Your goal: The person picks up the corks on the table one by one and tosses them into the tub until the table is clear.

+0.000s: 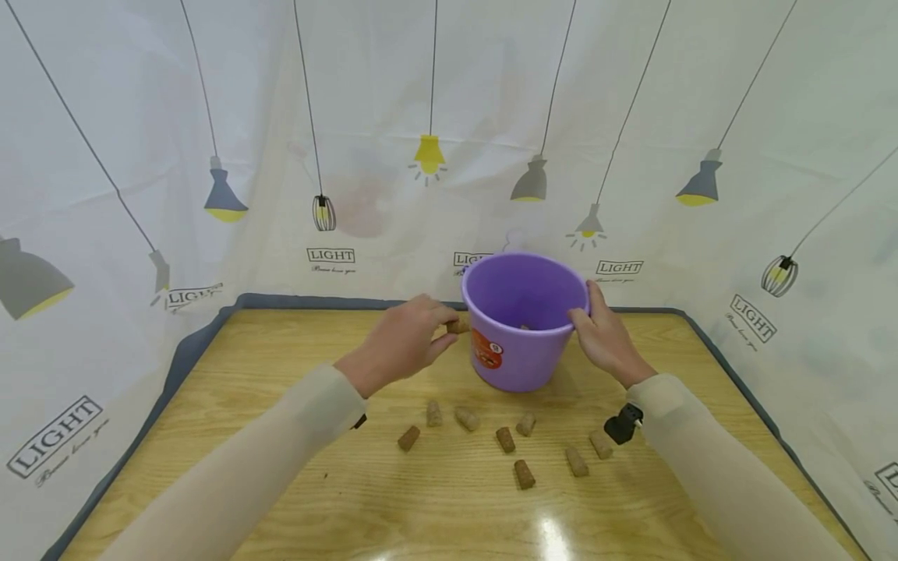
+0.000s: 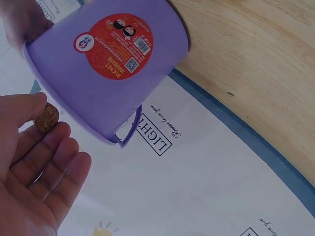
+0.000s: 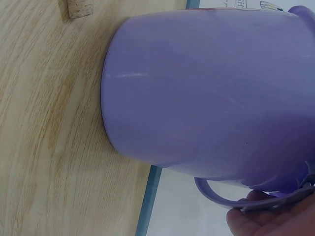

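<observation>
A purple bucket [image 1: 522, 358] with a red label stands near the back of the table, tipped slightly toward me. My right hand [image 1: 609, 336] grips its rim on the right side; in the right wrist view the fingers [image 3: 246, 221] lie at the handle loop [image 3: 216, 196]. Just left of the bucket, my left hand [image 1: 403, 343] pinches a cork [image 1: 457, 326] between thumb and fingers, close beside the rim. The left wrist view shows the end of that cork [image 2: 47, 118] under the thumb. Something small and brown shows inside the bucket, mostly hidden by the front wall.
Several loose corks lie on the wooden table [image 1: 281, 467] in front of the bucket, among them a dark cork [image 1: 524, 474] nearest me and a pale cork [image 1: 466, 418]. A white cloth printed with lamps [image 1: 393, 78] hangs around the table's back and sides.
</observation>
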`<control>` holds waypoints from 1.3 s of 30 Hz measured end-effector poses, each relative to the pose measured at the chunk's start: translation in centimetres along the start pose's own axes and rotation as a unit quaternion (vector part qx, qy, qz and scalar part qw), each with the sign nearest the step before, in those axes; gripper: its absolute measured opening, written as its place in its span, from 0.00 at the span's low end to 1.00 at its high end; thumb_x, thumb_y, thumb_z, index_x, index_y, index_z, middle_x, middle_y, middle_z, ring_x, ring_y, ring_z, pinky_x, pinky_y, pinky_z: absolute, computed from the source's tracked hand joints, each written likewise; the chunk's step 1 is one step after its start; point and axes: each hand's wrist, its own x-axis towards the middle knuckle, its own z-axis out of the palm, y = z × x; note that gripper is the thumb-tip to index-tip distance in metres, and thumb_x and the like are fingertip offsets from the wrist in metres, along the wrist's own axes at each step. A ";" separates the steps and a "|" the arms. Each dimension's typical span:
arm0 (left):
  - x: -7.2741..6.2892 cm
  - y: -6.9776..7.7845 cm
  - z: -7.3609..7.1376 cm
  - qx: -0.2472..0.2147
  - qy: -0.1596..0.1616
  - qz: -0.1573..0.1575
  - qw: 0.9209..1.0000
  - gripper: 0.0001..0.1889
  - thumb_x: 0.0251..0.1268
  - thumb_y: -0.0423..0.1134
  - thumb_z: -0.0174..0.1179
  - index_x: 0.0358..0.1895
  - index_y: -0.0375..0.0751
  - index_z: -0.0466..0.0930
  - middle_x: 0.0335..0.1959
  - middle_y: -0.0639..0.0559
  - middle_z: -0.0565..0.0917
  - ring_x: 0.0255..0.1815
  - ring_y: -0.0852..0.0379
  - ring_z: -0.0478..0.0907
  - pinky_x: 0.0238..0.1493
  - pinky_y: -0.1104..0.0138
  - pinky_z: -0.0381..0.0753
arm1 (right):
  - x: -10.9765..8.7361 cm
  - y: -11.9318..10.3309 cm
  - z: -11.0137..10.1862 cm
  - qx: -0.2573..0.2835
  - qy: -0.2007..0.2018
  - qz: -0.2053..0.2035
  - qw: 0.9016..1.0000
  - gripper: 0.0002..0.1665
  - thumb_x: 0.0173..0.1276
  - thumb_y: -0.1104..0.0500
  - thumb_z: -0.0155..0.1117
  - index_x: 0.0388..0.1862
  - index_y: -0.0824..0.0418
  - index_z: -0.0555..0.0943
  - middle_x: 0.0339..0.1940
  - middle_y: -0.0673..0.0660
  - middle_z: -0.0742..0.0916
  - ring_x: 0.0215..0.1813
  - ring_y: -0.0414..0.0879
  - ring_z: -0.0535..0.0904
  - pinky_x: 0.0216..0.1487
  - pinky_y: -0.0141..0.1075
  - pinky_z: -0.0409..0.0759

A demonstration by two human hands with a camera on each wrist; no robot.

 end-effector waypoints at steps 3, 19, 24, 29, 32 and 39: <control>0.4 0.1 0.0 0.002 0.003 -0.002 1.000 0.04 0.70 0.42 0.67 0.41 0.47 0.86 0.40 0.56 0.87 0.44 0.56 0.81 0.37 0.67 0.84 | 0.0 0.0 0.0 -0.001 0.000 0.000 1.000 0.44 0.80 0.48 0.38 0.85 0.63 0.37 0.81 0.72 0.61 0.80 0.68 0.56 0.78 0.62 0.55; 2.2 0.5 0.1 -0.006 0.025 0.008 1.000 0.04 0.69 0.39 0.68 0.42 0.45 0.88 0.39 0.55 0.87 0.41 0.57 0.79 0.37 0.68 0.83 | 0.1 0.0 0.0 0.008 -0.008 0.003 1.000 0.44 0.80 0.48 0.38 0.86 0.59 0.36 0.82 0.70 0.61 0.80 0.67 0.57 0.77 0.63 0.57; 2.9 0.9 -0.1 0.006 0.009 -0.007 1.000 0.07 0.72 0.41 0.66 0.45 0.44 0.88 0.40 0.54 0.87 0.41 0.56 0.78 0.39 0.66 0.83 | 0.2 0.1 0.0 0.006 -0.005 0.006 1.000 0.44 0.80 0.50 0.39 0.86 0.60 0.36 0.81 0.71 0.61 0.80 0.67 0.57 0.77 0.63 0.58; 3.8 1.5 -0.4 0.012 -0.004 -0.007 1.000 0.08 0.72 0.41 0.65 0.48 0.43 0.87 0.41 0.53 0.86 0.42 0.55 0.78 0.40 0.66 0.83 | 0.2 0.2 0.1 0.001 -0.002 0.005 1.000 0.44 0.80 0.50 0.39 0.86 0.60 0.36 0.81 0.71 0.61 0.79 0.68 0.57 0.77 0.63 0.57; 4.4 1.8 -0.5 0.018 -0.006 -0.003 1.000 0.08 0.72 0.41 0.65 0.48 0.43 0.86 0.41 0.53 0.86 0.41 0.55 0.77 0.39 0.67 0.82 | 0.2 0.2 0.0 0.003 -0.001 0.005 1.000 0.44 0.80 0.49 0.39 0.86 0.60 0.36 0.81 0.71 0.61 0.80 0.67 0.57 0.77 0.63 0.57; 5.3 2.2 -0.4 0.033 -0.017 -0.003 0.999 0.13 0.73 0.44 0.64 0.52 0.41 0.86 0.46 0.51 0.88 0.47 0.53 0.80 0.47 0.66 0.84 | 0.1 0.0 0.0 0.004 -0.005 0.006 1.000 0.45 0.80 0.48 0.39 0.86 0.60 0.36 0.81 0.71 0.61 0.80 0.67 0.57 0.77 0.63 0.57</control>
